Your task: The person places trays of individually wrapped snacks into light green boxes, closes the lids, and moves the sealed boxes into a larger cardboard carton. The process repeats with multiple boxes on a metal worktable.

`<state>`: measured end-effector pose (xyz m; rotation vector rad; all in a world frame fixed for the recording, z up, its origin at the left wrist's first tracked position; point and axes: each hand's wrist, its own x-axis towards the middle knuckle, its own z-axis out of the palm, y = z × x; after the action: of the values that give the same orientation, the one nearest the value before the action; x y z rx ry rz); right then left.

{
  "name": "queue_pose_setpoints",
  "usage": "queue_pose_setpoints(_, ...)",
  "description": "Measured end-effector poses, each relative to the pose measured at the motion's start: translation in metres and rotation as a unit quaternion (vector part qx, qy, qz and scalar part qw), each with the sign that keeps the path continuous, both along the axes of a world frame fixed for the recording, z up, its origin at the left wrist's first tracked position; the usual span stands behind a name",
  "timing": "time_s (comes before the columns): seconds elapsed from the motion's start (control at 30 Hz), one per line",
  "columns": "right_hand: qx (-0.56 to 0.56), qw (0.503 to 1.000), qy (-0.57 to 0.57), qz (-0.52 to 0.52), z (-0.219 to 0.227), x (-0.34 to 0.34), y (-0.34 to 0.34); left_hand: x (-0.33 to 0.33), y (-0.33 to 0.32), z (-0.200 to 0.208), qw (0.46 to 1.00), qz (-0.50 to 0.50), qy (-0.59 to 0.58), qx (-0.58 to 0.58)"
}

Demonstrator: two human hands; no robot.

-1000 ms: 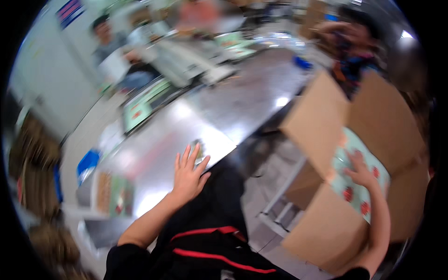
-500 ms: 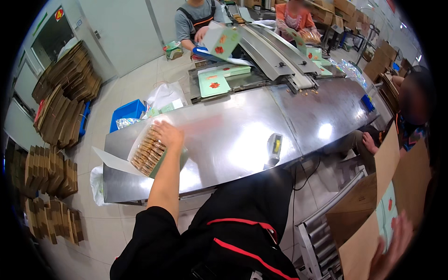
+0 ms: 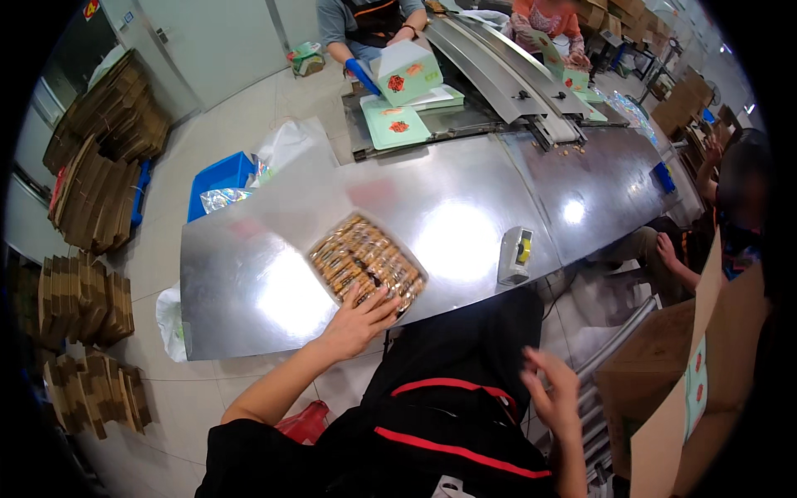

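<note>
A shallow tray (image 3: pixel 353 249) with a pale rim, filled with rows of brown, shiny-wrapped pieces, lies at an angle on the metal table (image 3: pixel 415 178). My left hand (image 3: pixel 357 328) rests on its near edge, fingers spread over the pieces. My right hand (image 3: pixel 554 390) is in the air in front of my body, right of my lap, fingers apart and holding nothing. Nearest to it on the right stands an open cardboard carton (image 3: pixel 652 373) with a pale green box (image 3: pixel 696 390) inside, partly hidden by a flap.
A grey tape dispenser (image 3: pixel 515 256) stands at the table's near edge. Behind the table runs a narrow conveyor (image 3: pixel 498 66), with co-workers beside it and green boxes (image 3: pixel 397 124). A blue bin (image 3: pixel 220 178) and stacked flat cartons (image 3: pixel 100 199) are left. Metal rollers (image 3: pixel 591 373) lie by the carton.
The tray has come rightward and nearer across the table, and its white flap no longer shows. My right hand has left the carton and moved in front of me.
</note>
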<state>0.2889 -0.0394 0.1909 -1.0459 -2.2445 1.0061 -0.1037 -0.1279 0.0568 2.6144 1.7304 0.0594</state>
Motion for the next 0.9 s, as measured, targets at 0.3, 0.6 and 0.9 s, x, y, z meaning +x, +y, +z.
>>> queue_pose_setpoints(0.3,-0.241,0.968,0.062,-0.022,-0.184,-0.187,0.137,-0.023,0.017,-0.033,0.712,0.417,-0.552,0.119)
queue_pose_setpoints(0.6,-0.388,0.892,0.218,0.08,-0.186,-0.227,0.129,-0.017,0.091,-0.045,0.491,0.359,-0.792,-0.053)
queue_pose_setpoints(0.9,-0.495,0.823,0.28,-0.02,-0.212,-0.196,0.14,-0.009,0.108,-0.086,0.379,0.407,-0.828,-0.074)
